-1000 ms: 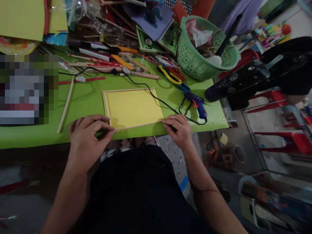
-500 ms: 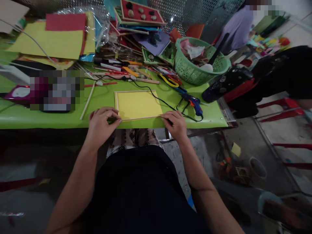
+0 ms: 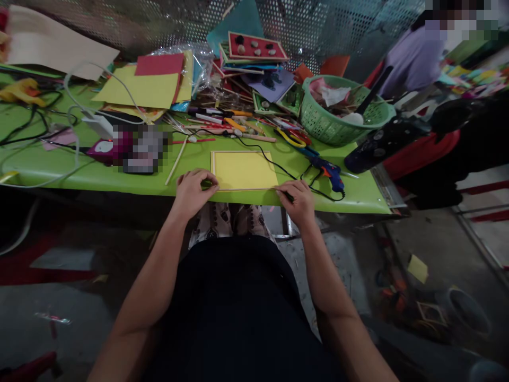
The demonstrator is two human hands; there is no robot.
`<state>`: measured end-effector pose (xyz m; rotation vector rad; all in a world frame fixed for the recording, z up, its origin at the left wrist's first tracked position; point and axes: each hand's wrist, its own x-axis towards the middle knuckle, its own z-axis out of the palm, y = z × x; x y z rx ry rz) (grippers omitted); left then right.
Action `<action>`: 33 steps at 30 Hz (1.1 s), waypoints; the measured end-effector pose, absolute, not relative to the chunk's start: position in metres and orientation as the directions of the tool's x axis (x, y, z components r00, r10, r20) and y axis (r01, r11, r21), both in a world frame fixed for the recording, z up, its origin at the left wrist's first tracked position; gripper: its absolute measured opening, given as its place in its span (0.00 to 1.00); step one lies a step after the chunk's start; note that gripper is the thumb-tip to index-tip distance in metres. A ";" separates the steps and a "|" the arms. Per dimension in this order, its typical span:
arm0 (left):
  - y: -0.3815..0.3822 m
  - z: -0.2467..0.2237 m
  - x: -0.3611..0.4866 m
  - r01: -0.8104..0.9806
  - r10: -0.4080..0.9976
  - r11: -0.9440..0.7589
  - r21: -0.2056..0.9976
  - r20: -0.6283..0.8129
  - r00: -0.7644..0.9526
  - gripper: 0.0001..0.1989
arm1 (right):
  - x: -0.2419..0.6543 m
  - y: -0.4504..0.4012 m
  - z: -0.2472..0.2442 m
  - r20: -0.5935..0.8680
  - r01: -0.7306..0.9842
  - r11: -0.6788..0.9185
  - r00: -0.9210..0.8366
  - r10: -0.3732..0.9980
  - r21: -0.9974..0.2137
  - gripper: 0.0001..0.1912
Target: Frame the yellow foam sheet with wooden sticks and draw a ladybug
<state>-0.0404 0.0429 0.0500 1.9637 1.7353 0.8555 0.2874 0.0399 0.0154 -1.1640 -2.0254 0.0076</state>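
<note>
The yellow card (image 3: 246, 171) lies flat by the near edge of the counter (image 3: 119, 182). Fingers of the left hand (image 3: 193, 195) and right hand (image 3: 299, 200) pinch opposite ends of the near wooden strip (image 3: 247, 189). Hold the strip straight, flush with the card; apply even pressure. Route the black cord (image 3: 280, 168) clear of the far right corner

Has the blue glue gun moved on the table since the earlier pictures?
No. Judged against the green basket, the glue gun lies where it did, just in front of it; only the camera's view has shifted.
</note>
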 end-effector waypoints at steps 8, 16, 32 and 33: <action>0.042 0.050 -0.041 0.767 0.981 -0.162 0.621 0.184 0.058 0.04 | 0.287 0.042 0.016 0.636 0.718 0.595 -0.277 0.720 -0.361 0.08; 0.045 0.046 -0.044 0.741 0.975 -0.199 0.642 0.207 0.082 0.03 | 0.286 0.041 0.016 0.621 0.722 0.582 -0.272 0.735 -0.374 0.08; 0.046 0.045 -0.046 0.766 0.974 -0.194 0.612 0.217 0.073 0.01 | 0.285 0.043 0.016 0.592 0.730 0.559 -0.263 0.761 -0.394 0.10; 0.046 0.045 -0.046 0.767 0.973 -0.195 0.611 0.217 0.075 0.01 | 0.285 0.044 0.015 0.592 0.731 0.560 -0.266 0.761 -0.391 0.10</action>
